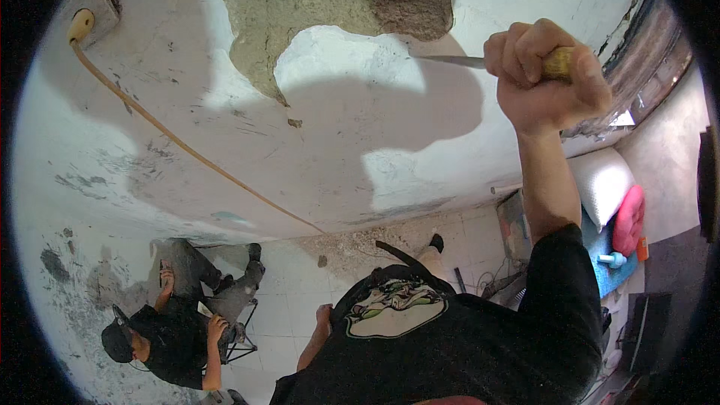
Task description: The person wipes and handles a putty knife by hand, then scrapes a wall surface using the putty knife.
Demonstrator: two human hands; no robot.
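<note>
My right hand is raised in front of the wall, closed around the yellowish handle of a tool with a narrow, pointed metal blade. The blade points left, its tip near the white wall below a bare patch of rough grey-brown plaster. The right end of this patch is darker. Whether the tip touches the wall, I cannot tell. My left hand hangs low beside my body, partly hidden by my black shirt; its fingers look curled, but what it may hold does not show.
A cord runs down the wall from a plug in a socket box. At the lower left, a person sits on a folding stool. Debris lies on the tiled floor. Right of me are a white sack, a pink cushion and a plastic bin.
</note>
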